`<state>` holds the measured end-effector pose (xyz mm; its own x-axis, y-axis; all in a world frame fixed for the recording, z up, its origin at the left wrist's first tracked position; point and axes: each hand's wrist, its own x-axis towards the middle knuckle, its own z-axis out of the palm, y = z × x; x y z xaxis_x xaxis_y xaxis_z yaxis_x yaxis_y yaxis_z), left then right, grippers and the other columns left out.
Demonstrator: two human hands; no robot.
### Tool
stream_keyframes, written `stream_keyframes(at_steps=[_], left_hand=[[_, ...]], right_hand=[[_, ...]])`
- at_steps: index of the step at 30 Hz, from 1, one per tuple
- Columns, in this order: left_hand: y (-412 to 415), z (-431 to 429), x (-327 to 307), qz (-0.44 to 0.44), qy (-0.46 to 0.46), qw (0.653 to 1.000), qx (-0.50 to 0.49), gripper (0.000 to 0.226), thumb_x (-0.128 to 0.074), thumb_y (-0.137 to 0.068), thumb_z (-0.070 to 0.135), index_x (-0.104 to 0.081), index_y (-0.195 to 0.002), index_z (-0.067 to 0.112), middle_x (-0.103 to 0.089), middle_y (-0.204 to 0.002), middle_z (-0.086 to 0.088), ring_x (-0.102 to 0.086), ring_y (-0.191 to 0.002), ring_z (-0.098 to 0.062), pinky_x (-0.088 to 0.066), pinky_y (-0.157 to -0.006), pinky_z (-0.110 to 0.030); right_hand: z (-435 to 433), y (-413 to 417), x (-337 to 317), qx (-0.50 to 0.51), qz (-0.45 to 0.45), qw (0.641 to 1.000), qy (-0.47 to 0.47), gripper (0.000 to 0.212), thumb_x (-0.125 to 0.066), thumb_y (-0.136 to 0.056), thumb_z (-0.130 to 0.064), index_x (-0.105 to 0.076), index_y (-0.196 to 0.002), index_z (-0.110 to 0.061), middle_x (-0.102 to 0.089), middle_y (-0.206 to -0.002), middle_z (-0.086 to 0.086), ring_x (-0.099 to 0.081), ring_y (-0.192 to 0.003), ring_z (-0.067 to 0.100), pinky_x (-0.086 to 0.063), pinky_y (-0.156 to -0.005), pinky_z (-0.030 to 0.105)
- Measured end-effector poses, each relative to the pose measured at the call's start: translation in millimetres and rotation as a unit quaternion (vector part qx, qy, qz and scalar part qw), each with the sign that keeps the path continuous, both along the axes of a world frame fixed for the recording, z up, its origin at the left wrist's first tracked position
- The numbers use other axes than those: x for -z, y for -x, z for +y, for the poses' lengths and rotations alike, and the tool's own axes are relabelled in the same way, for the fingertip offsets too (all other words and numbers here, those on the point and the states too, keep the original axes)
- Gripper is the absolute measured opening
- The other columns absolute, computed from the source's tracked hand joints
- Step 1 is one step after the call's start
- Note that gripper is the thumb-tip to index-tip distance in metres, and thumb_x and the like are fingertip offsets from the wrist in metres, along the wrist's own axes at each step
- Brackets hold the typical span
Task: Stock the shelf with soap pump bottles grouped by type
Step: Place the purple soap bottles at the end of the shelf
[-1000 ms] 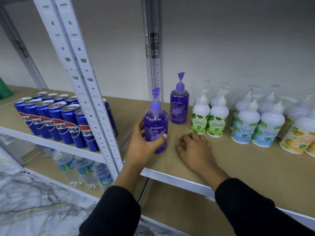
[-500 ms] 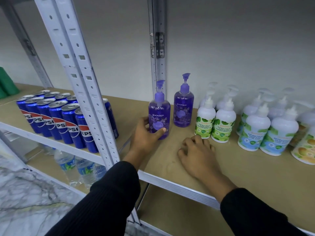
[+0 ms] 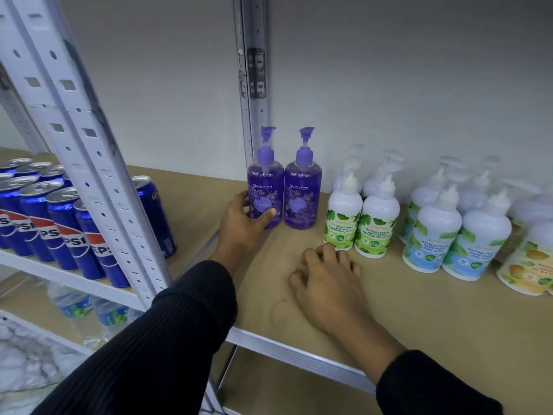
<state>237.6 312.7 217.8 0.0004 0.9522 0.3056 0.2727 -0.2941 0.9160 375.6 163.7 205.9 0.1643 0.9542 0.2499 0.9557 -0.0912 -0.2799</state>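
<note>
Two purple soap pump bottles stand side by side at the back of the tan shelf board [image 3: 419, 319]. My left hand [image 3: 242, 226] grips the left purple bottle [image 3: 265, 187] low on its body, thumb across the front. The right purple bottle [image 3: 302, 190] stands touching or nearly touching it. My right hand [image 3: 326, 280] rests on the shelf with fingers curled, holding nothing, just in front of the white bottles with green labels [image 3: 360, 223]. Further right stand white bottles with blue-green labels [image 3: 454, 244] and yellow-labelled ones [image 3: 526, 268].
A white perforated upright [image 3: 86, 163] splits the shelf from a bay of blue Pepsi cans [image 3: 59, 217] on the left. A rear post [image 3: 254, 85] rises behind the purple bottles. Water bottles [image 3: 89, 310] lie on the lower shelf. The metal front edge [image 3: 293, 351] runs below my hands.
My left hand has pushed the purple bottle back from the front of the shelf until it stands beside the other purple one. My right hand stayed resting on the shelf.
</note>
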Motion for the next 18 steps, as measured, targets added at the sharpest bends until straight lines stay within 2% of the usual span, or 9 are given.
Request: stream_keyframes(at_steps=[4,8,13,15,18], left_hand=[[-3.8,2.5,-2.1,-0.004,0.0,1.0,0.006,0.064,-0.082,-0.081,0.026,-0.051,-0.136,0.019,-0.062,-0.112,0.01,-0.063,-0.092,-0.001,-0.056,-0.077,-0.023],[-6.1,4.7,-2.3,-0.005,0.006,1.0,0.003,0.064,-0.081,-0.082,0.028,-0.051,-0.137,0.02,-0.061,-0.115,0.01,-0.064,-0.093,-0.004,-0.055,-0.078,-0.025],[-7.6,4.4,-2.3,0.008,0.006,1.0,-0.003,0.061,-0.079,-0.084,0.027,-0.051,-0.137,0.021,-0.059,-0.111,0.013,-0.059,-0.088,0.006,-0.049,-0.069,-0.014],[-6.9,2.7,-2.3,0.017,0.012,1.0,-0.01,0.06,-0.078,-0.085,0.027,-0.05,-0.138,0.02,-0.059,-0.112,0.014,-0.062,-0.09,0.001,-0.051,-0.074,-0.017],[-5.5,-7.4,-1.2,0.052,0.032,0.997,-0.043,0.07,-0.078,-0.085,0.032,-0.045,-0.143,0.012,-0.056,-0.12,0.01,-0.062,-0.103,-0.012,-0.053,-0.089,-0.031]], right_hand=[[0.3,-0.1,0.9,0.0,-0.005,1.0,-0.002,0.03,-0.038,-0.096,-0.046,-0.053,-0.114,-0.027,-0.044,-0.122,-0.002,-0.041,-0.114,0.023,-0.032,-0.092,0.041],[0.9,-0.9,1.5,0.003,-0.007,1.0,0.0,0.031,-0.038,-0.096,-0.047,-0.053,-0.115,-0.027,-0.044,-0.123,-0.002,-0.041,-0.115,0.023,-0.032,-0.093,0.041],[0.9,-1.0,2.1,-0.001,-0.004,1.0,-0.006,0.032,-0.038,-0.095,-0.046,-0.053,-0.116,-0.027,-0.044,-0.123,-0.002,-0.041,-0.115,0.023,-0.032,-0.094,0.041],[0.8,-1.1,2.7,0.001,-0.003,1.0,-0.009,0.032,-0.038,-0.095,-0.046,-0.053,-0.116,-0.027,-0.044,-0.123,-0.002,-0.041,-0.115,0.023,-0.032,-0.094,0.042],[1.6,-0.9,3.5,0.001,-0.002,1.0,-0.01,0.031,-0.04,-0.095,-0.045,-0.054,-0.115,-0.025,-0.044,-0.122,-0.001,-0.041,-0.115,0.024,-0.032,-0.093,0.042]])
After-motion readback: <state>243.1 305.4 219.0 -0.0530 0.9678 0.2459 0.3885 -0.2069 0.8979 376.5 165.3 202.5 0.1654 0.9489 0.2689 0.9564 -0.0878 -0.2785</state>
